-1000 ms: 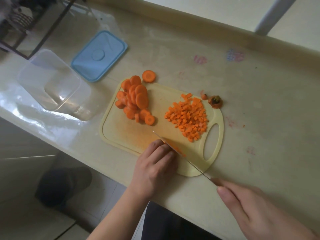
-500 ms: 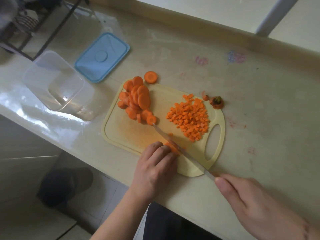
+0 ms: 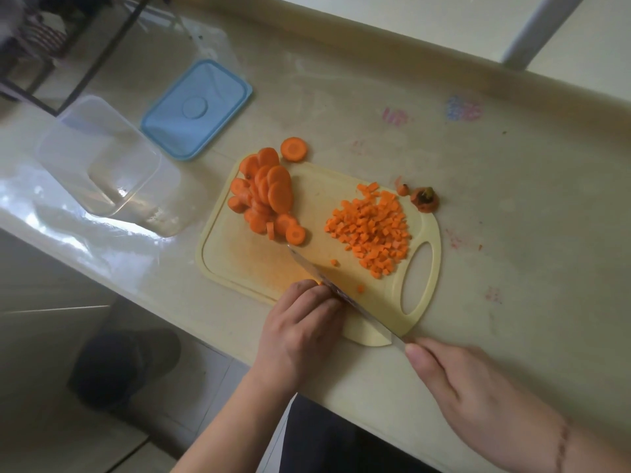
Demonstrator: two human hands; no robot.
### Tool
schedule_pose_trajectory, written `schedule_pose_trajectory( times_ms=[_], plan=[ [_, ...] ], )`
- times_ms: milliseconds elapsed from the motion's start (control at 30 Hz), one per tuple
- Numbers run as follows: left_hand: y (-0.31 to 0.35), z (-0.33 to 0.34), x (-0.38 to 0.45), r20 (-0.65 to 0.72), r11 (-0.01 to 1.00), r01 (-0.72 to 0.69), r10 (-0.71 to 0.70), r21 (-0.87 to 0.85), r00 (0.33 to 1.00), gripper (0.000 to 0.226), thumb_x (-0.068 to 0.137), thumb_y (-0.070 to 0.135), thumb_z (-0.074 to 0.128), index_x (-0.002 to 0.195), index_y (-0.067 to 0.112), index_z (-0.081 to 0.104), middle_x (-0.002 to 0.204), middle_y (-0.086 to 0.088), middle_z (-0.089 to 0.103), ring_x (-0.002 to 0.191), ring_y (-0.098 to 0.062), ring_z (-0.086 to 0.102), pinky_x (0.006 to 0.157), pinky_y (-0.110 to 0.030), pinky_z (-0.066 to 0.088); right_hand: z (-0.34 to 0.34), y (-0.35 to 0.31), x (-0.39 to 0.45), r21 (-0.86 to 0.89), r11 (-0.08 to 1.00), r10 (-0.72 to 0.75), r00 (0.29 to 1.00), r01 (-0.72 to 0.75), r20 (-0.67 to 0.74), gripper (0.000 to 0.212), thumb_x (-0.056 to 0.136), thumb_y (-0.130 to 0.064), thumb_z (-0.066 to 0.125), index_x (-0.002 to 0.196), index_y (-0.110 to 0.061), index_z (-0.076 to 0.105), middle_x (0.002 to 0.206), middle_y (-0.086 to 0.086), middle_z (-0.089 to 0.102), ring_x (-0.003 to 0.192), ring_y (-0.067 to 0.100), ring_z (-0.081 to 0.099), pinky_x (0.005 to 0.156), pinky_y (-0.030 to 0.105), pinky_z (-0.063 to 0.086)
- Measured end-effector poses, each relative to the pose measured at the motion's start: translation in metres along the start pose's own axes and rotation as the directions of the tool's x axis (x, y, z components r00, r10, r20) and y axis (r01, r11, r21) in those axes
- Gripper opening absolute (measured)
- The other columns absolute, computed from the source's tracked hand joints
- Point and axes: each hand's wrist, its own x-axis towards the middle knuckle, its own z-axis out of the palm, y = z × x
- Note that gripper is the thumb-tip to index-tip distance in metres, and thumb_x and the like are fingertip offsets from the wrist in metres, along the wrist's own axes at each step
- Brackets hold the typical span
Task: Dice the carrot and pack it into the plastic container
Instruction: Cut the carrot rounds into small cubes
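Observation:
A pale yellow cutting board (image 3: 259, 268) lies on the counter. A heap of carrot slices (image 3: 266, 196) sits at its left and a pile of diced carrot (image 3: 372, 230) at its right. My right hand (image 3: 471, 397) grips the handle of a knife (image 3: 327, 279) whose blade lies across the board's near part. My left hand (image 3: 300, 332) has its fingers curled down on the board's near edge against the blade; what lies under them is hidden. The clear plastic container (image 3: 102, 162) stands to the left.
A blue lid (image 3: 196, 109) lies beyond the container. One carrot slice (image 3: 293, 149) and the carrot's cut ends (image 3: 423, 199) lie on the counter off the board's far edge. The counter's front edge runs just below my left hand.
The knife has shifted left and forward, its tip now near the slice heap. A few diced bits lie loose right of the blade. The orange piece at my left fingertips is no longer visible.

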Motion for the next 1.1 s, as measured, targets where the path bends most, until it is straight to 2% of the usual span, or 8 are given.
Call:
schedule_pose_trajectory(
  times_ms=[233, 400, 500, 667, 800, 933, 1000, 1100],
  plan=[
    [0.001, -0.001, -0.005, 0.010, 1.000, 0.006, -0.007, 0.023, 1.000, 0.010, 0.085, 0.001, 0.079, 0.093, -0.004, 0.075, 0.096, -0.015, 0.068, 0.095, -0.032, 0.062, 0.085, -0.040, 0.053, -0.013, 0.000, -0.006, 0.053, 0.998, 0.036, 0.999, -0.033, -0.038, 0.046, 0.085, -0.071, 0.020, 0.077, -0.038, 0.051, 0.063, -0.008, 0.057, 0.058, 0.009, 0.054, 0.055, 0.015, 0.037],
    [0.002, -0.001, -0.008, 0.002, 0.999, 0.008, -0.008, 0.040, 1.000, 0.011, 0.093, 0.006, 0.069, 0.096, -0.001, 0.077, 0.104, -0.013, 0.071, 0.097, -0.032, 0.064, 0.083, -0.043, 0.053, -0.004, -0.004, -0.017, 0.081, 0.992, 0.093, 0.996, -0.093, 0.002, 0.052, 0.077, -0.081, 0.016, 0.097, -0.054, 0.056, 0.085, -0.031, 0.064, 0.087, -0.007, 0.059, 0.075, 0.012, 0.042],
    [0.002, 0.000, -0.007, -0.001, 0.999, 0.014, -0.014, 0.038, 1.000, 0.014, 0.082, -0.001, 0.079, 0.096, -0.002, 0.077, 0.101, -0.013, 0.072, 0.094, -0.032, 0.065, 0.082, -0.043, 0.055, -0.004, -0.003, -0.019, 0.067, 0.994, 0.086, 0.996, -0.087, 0.017, 0.045, 0.079, -0.079, 0.016, 0.091, -0.057, 0.053, 0.081, -0.019, 0.066, 0.081, -0.003, 0.062, 0.073, 0.015, 0.045],
    [0.002, 0.000, -0.006, -0.008, 1.000, 0.024, -0.024, 0.009, 1.000, 0.012, 0.082, 0.000, 0.077, 0.094, -0.003, 0.076, 0.100, -0.013, 0.072, 0.094, -0.031, 0.065, 0.082, -0.041, 0.056, -0.006, -0.002, -0.027, 0.041, 0.993, 0.109, 0.993, -0.110, 0.035, 0.061, 0.077, -0.078, 0.012, 0.102, -0.046, 0.059, 0.087, -0.015, 0.069, 0.087, -0.007, 0.061, 0.080, 0.014, 0.045],
    [0.001, 0.000, -0.007, -0.019, 0.999, 0.035, -0.035, -0.003, 0.999, 0.010, 0.087, 0.003, 0.075, 0.095, -0.002, 0.077, 0.101, -0.012, 0.072, 0.095, -0.030, 0.067, 0.084, -0.039, 0.056, 0.001, -0.004, -0.020, -0.002, 0.995, 0.104, 0.995, -0.104, -0.006, 0.044, 0.083, -0.073, 0.012, 0.087, -0.055, 0.052, 0.085, -0.016, 0.067, 0.085, -0.007, 0.059, 0.079, 0.015, 0.044],
    [-0.001, -0.001, -0.008, -0.004, 1.000, 0.019, -0.019, 0.003, 1.000, 0.010, 0.090, 0.004, 0.072, 0.098, -0.001, 0.076, 0.104, -0.012, 0.072, 0.094, -0.031, 0.067, 0.084, -0.040, 0.055, 0.004, -0.004, -0.002, 0.000, 0.999, 0.034, 0.999, -0.034, 0.014, 0.046, 0.086, -0.070, 0.013, 0.080, -0.039, 0.047, 0.070, -0.005, 0.058, 0.064, 0.011, 0.055, 0.061, 0.029, 0.043],
    [-0.001, -0.002, -0.010, 0.008, 1.000, 0.016, -0.016, 0.010, 1.000, 0.010, 0.088, 0.002, 0.074, 0.097, -0.002, 0.076, 0.102, -0.013, 0.071, 0.091, -0.032, 0.066, 0.084, -0.040, 0.054, -0.002, -0.004, 0.002, 0.017, 1.000, 0.021, 1.000, -0.022, 0.003, 0.049, 0.086, -0.070, 0.015, 0.076, -0.036, 0.049, 0.063, -0.005, 0.055, 0.058, 0.012, 0.053, 0.056, 0.027, 0.039],
    [-0.001, -0.001, -0.012, -0.010, 0.999, 0.027, -0.026, 0.035, 1.000, 0.011, 0.083, 0.000, 0.079, 0.093, -0.003, 0.076, 0.096, -0.015, 0.069, 0.090, -0.032, 0.064, 0.082, -0.040, 0.054, -0.013, -0.003, 0.003, 0.057, 0.997, 0.059, 0.997, -0.056, -0.052, 0.064, 0.082, -0.072, 0.019, 0.070, -0.018, 0.050, 0.057, -0.006, 0.054, 0.052, 0.009, 0.050, 0.051, 0.018, 0.036]
  ],
)
